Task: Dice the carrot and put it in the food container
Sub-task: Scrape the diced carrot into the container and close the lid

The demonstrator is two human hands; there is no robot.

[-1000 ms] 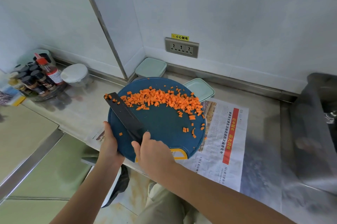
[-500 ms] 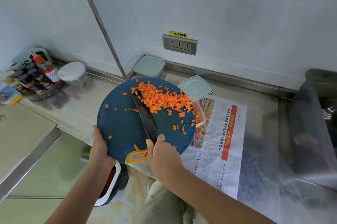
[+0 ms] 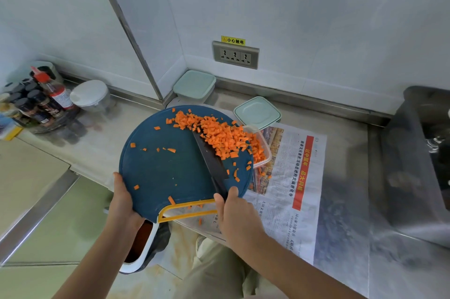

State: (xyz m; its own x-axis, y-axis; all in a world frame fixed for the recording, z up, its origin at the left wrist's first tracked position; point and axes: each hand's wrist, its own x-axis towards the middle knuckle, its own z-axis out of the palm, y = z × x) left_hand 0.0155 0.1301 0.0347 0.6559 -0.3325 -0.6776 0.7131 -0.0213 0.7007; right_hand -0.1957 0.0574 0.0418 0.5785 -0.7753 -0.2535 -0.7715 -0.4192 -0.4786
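My left hand (image 3: 123,203) grips the left edge of a round blue cutting board (image 3: 165,172), lifted and tilted toward the right. Diced carrot (image 3: 219,134) is heaped at the board's right rim, and some of it lies in the clear food container (image 3: 264,150) just under that rim. My right hand (image 3: 235,213) holds a black knife (image 3: 210,161) by the handle, its blade flat against the board behind the heap. A few stray dice are scattered over the board's left half.
A newspaper (image 3: 297,184) lies under the container. A pale green lid (image 3: 257,112) and a closed green-lidded box (image 3: 194,84) sit behind. Spice bottles (image 3: 36,101) and a white-lidded jar (image 3: 89,95) stand at the left. A sink (image 3: 423,164) is at the right, a bin (image 3: 141,247) below.
The knife swept the carrot from the board's middle to its right rim, and dice fell into the container. The board shifted left and tilted further.
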